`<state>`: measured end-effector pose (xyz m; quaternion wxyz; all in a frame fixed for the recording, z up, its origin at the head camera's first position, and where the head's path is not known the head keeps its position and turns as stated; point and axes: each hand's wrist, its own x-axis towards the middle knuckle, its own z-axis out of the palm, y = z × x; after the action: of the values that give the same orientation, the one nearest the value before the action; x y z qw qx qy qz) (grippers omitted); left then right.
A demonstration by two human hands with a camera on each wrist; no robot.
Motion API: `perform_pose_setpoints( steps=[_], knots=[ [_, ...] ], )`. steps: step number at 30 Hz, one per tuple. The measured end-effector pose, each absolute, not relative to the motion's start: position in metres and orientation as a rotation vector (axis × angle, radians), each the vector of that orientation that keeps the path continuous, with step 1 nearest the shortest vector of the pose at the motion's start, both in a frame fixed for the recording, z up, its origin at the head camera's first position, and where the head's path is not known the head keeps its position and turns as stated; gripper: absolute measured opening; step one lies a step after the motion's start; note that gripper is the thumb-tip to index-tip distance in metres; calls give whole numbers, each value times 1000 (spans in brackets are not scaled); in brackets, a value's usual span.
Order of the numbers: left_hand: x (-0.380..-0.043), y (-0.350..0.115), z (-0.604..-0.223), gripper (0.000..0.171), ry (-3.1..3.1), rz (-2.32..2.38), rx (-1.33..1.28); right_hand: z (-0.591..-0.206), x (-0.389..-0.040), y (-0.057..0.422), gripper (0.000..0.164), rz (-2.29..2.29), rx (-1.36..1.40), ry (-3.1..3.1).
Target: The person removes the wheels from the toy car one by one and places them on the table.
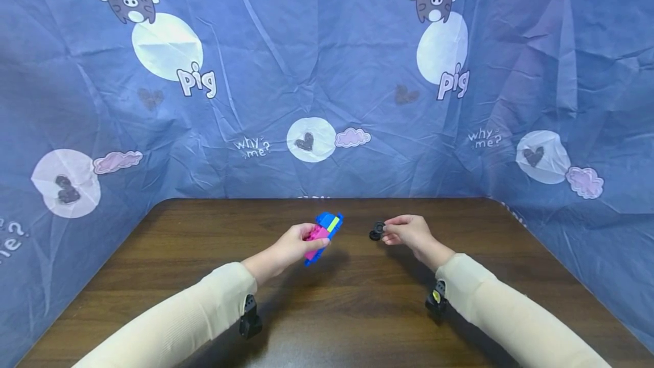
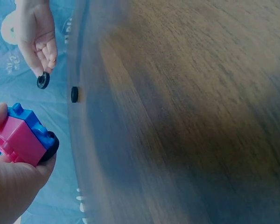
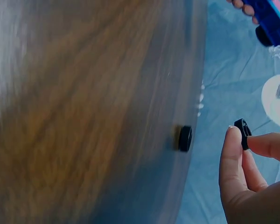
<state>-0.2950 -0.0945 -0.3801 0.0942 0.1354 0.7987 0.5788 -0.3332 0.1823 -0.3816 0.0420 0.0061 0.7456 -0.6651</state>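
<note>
My left hand [image 1: 293, 247] grips a block-built toy car [image 1: 319, 243] in pink and blue with a yellow strip, tilted above the table. One black wheel [image 2: 51, 148] sits on the car's blue underside, close to my palm in the left wrist view. Off to the right, my right hand [image 1: 413, 233] pinches a loose black wheel [image 3: 243, 134] between thumb and fingertip, apart from the car. A second loose wheel [image 3: 185, 138] stands on its edge on the tabletop, just below the held one in the head view.
The brown wooden table [image 1: 204, 277] ends at a far edge with rounded corners. Behind and beside it hangs a blue curtain [image 1: 317, 61] printed with pigs, hearts and clouds. A black wrist camera [image 1: 250, 317] is strapped under the left sleeve, another [image 1: 436, 302] under the right.
</note>
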Motion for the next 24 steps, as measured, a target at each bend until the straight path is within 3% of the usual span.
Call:
perform_pose_setpoints(
  steps=[24],
  knots=[
    [-292,-95,-381,29,2366,1711,384,-397,-363,201,25,-1766,358,2398]
  ],
)
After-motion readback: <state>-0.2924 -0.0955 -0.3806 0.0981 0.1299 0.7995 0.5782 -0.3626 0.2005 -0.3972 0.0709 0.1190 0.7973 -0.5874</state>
